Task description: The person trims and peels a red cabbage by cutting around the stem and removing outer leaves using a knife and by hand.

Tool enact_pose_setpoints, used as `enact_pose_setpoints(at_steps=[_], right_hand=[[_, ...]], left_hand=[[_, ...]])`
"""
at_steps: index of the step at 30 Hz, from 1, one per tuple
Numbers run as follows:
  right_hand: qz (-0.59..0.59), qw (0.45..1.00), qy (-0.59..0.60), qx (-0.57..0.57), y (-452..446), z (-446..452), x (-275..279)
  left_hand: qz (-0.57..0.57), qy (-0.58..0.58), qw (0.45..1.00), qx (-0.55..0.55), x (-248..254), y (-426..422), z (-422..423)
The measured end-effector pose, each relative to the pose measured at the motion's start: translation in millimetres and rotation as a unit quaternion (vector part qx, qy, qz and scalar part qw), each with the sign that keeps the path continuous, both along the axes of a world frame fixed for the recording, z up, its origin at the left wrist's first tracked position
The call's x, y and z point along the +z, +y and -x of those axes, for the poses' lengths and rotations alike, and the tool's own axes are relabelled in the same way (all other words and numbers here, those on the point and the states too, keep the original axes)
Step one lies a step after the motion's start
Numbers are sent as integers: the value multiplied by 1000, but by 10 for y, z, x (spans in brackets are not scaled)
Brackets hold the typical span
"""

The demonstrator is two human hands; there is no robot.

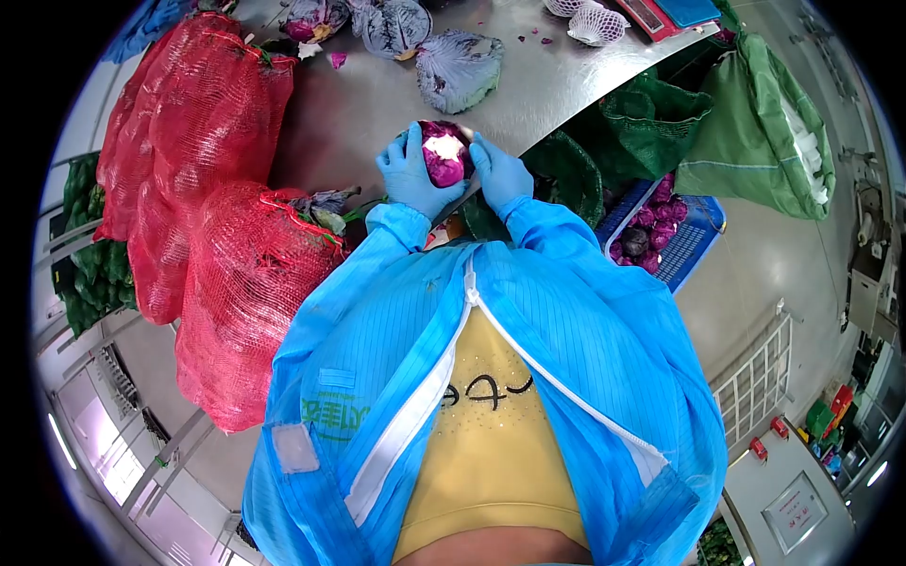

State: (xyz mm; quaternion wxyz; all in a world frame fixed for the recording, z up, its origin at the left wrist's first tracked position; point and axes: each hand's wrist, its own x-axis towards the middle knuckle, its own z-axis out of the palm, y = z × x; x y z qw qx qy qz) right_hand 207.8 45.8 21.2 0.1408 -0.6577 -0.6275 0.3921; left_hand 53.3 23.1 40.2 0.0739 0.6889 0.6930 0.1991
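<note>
A red cabbage (447,170) with a pale cut patch on top is held over the near edge of the metal table. My left hand (413,177), in a blue glove, wraps round its left side. On the right, my right hand (502,174), also gloved, is curled close against the cabbage with its thumb raised along it. What lies inside those right fingers is hidden. Beyond the hands, a loose outer cabbage leaf (460,71) rests on the table, beside a greyish purple cabbage (392,28).
Red mesh sacks (203,123) bulge at the left. Right of the table stand a blue crate (700,241) with several trimmed cabbages and a green sack (755,132). White foam nets (597,24) and a red-and-blue item (665,14) lie on the steel table (547,85).
</note>
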Motion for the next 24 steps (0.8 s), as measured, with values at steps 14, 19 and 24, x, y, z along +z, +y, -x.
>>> enact_pose_setpoints(at_steps=[14,19,24], right_hand=[[-67,971,170,-153,336,178,-479],[30,963,136,-232,332,-433,-907],[-41,975,156,-154,131,-242,-395]], left_hand=[[-38,-59,997,-16,-146,-210,177],[-16,-127,992,5,-159,-293,247],[-19,-113,993,-12,-167,-276,238]])
